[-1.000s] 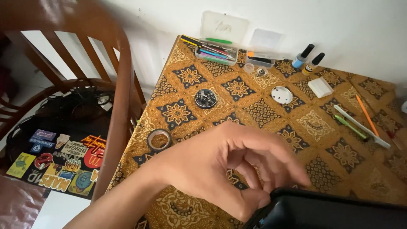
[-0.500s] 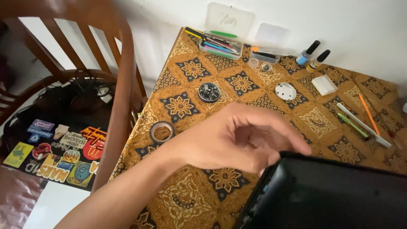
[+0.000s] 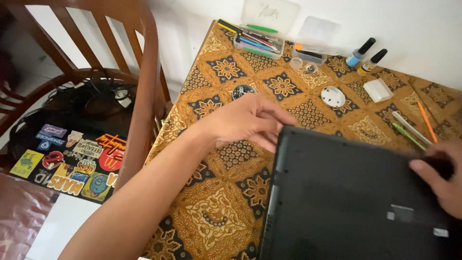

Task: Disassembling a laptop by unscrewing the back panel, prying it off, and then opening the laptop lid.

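A black laptop [image 3: 351, 192] lies upside down on the table, its dark underside facing up, filling the lower right of the head view. My left hand [image 3: 245, 120] grips its far left corner, fingers curled over the edge. My right hand [image 3: 440, 175] holds the right side of the laptop, thumb on top. The table carries a brown and gold patterned cloth [image 3: 216, 212].
At the back stand a clear box of pens [image 3: 257, 41], two small bottles [image 3: 365, 53], a white round lid [image 3: 333, 96], a white block [image 3: 378, 90] and loose pens [image 3: 409, 127]. A wooden chair [image 3: 144, 82] stands left, with a sticker-covered case [image 3: 72, 159] below.
The laptop has come further onto the table from the lower right. My left hand moved from hovering above the cloth to gripping its corner, and my right hand came into view.
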